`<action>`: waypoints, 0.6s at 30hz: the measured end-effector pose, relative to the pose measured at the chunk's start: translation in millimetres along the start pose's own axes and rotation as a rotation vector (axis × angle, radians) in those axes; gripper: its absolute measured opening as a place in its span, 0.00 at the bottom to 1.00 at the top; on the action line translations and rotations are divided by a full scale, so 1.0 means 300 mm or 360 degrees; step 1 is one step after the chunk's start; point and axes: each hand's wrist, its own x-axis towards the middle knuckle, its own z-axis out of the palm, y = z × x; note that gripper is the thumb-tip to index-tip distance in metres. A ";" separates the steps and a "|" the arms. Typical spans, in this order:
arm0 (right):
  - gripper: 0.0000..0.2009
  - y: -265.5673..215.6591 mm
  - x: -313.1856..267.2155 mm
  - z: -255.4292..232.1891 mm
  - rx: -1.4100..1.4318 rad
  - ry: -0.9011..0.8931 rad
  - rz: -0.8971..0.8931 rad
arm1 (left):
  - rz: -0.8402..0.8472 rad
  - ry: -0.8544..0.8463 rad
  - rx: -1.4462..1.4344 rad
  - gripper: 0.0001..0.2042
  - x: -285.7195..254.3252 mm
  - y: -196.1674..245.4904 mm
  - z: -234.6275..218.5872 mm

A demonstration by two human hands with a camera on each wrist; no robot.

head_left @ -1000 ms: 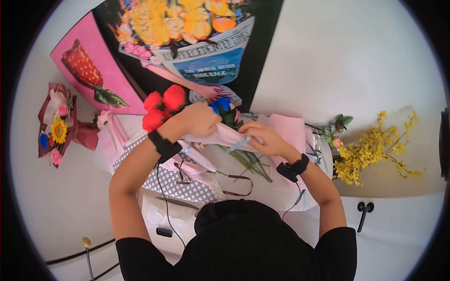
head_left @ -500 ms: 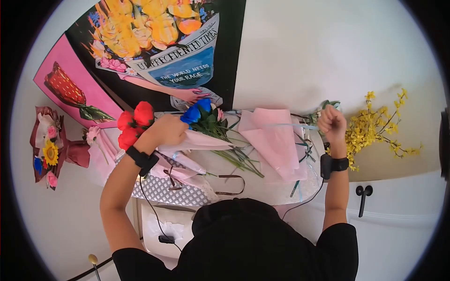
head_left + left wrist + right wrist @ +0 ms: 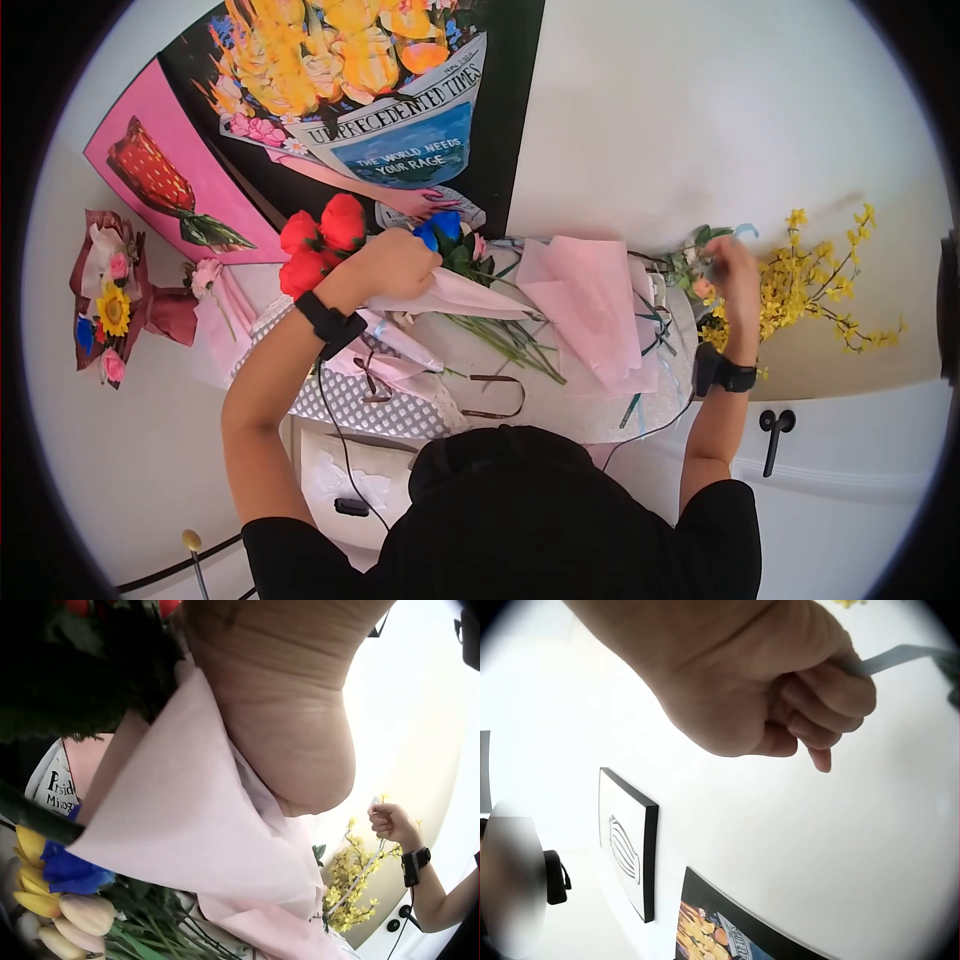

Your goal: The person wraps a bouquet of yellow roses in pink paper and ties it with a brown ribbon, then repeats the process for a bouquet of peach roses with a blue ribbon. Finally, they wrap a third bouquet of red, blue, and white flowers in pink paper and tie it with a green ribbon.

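Note:
In the head view my left hand (image 3: 398, 264) grips a bouquet of red roses (image 3: 322, 245) by its pale pink wrapping paper (image 3: 462, 296). That paper (image 3: 165, 810) narrows to a point in the left wrist view, while the heel of my left hand (image 3: 289, 742) presses against it and my fingers are hidden. Over at the right, raised beside the yellow flowers, my right hand (image 3: 737, 275) has its fingers curled. A light blue ribbon (image 3: 900, 658) is pinched between its thumb and forefinger in the right wrist view.
Blue roses (image 3: 438, 230) and loose green stems (image 3: 510, 345) lie on the table by my left hand. Folded pink paper (image 3: 585, 310) is right of them. A brown ribbon (image 3: 520, 395) lies near the front edge. Yellow flowers (image 3: 790, 280) stand at the right; paintings (image 3: 410, 140) lean behind.
My right hand has left the bouquet and swung far right and up, drawing the light blue ribbon along. My left hand keeps its grip on the wrapped roses.

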 end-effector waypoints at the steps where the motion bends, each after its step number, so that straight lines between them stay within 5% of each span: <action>1: 0.11 0.084 0.008 0.037 -0.0230 -0.0084 -0.0245 | 0.0013 0.0003 0.0002 0.08 0.008 0.007 -0.001; 3: 0.10 0.353 0.083 0.176 -0.1075 -0.0167 -0.1641 | 0.0021 0.0013 0.0013 0.08 0.027 0.020 -0.008; 5: 0.14 0.365 0.002 0.297 -0.0479 -0.0737 0.0311 | 0.0037 -0.0031 0.0003 0.08 0.051 0.036 -0.010; 6: 0.14 0.321 -0.024 0.334 -0.0486 -0.0734 0.0294 | 0.0030 -0.0016 0.0009 0.08 0.063 0.044 -0.013; 8: 0.21 0.203 -0.058 0.394 -0.1611 -0.0295 -0.0331 | 0.0103 -0.0005 0.0045 0.09 0.078 0.061 -0.011; 10: 0.26 0.103 -0.071 0.455 -0.0817 -0.0417 -0.0963 | 0.0117 0.0011 0.0038 0.09 0.102 0.074 0.002; 13: 0.28 -0.120 -0.164 0.591 -0.0209 -0.0669 -0.1062 | 0.0176 0.0053 0.0035 0.09 0.147 0.101 0.030; 15: 0.28 -0.177 -0.196 0.642 -0.0663 -0.1141 -0.0547 | 0.0259 0.0237 -0.0093 0.09 0.162 0.141 0.035; 16: 0.28 -0.137 -0.192 0.662 -0.0660 -0.1144 -0.0554 | 0.0097 -0.0057 0.0008 0.15 0.148 0.183 -0.017; 18: 0.26 0.009 -0.163 0.716 -0.0493 -0.1152 -0.0590 | 0.0222 0.0201 -0.0056 0.20 0.104 0.172 0.003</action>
